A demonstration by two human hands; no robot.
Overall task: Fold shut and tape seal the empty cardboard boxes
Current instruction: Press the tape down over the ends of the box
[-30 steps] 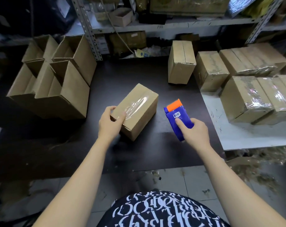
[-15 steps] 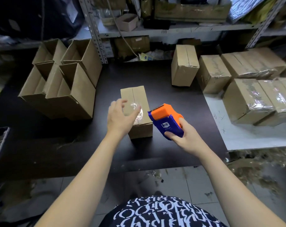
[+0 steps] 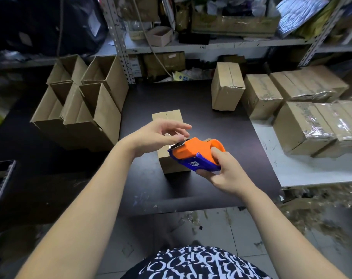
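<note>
I am watching the small cardboard box [image 3: 167, 118] sitting near the middle of the dark table [image 3: 241, 137], its long side running away from me and its flaps folded down to meet along a centre seam. A shine of clear tape is showing on its top just under the hands, though I am not able to tell how far along the seam it is running. I am judging the box to be empty, so it is light and apt to slide on the smooth tabletop. Its walls are looking stiff at the edges and corners, but the middle of the top is likely to give. I am thinking the best hold is across the short width, thumb on one side wall and fingers on the other, bearing down near a corner while tape is going on.

The left hand [image 3: 159, 135] is hovering over the box with fingers loosely spread and nearly straight, fingertips by the toothed edge of the tape dispenser [image 3: 193, 154]. It is gripping nothing I can make out. The right hand [image 3: 225, 174] is wrapping round the dispenser's blue body, holding it above the box's near end.

Open boxes [image 3: 106, 113] are standing at the left, and sealed boxes [image 3: 304, 125] are lying at the right.
</note>
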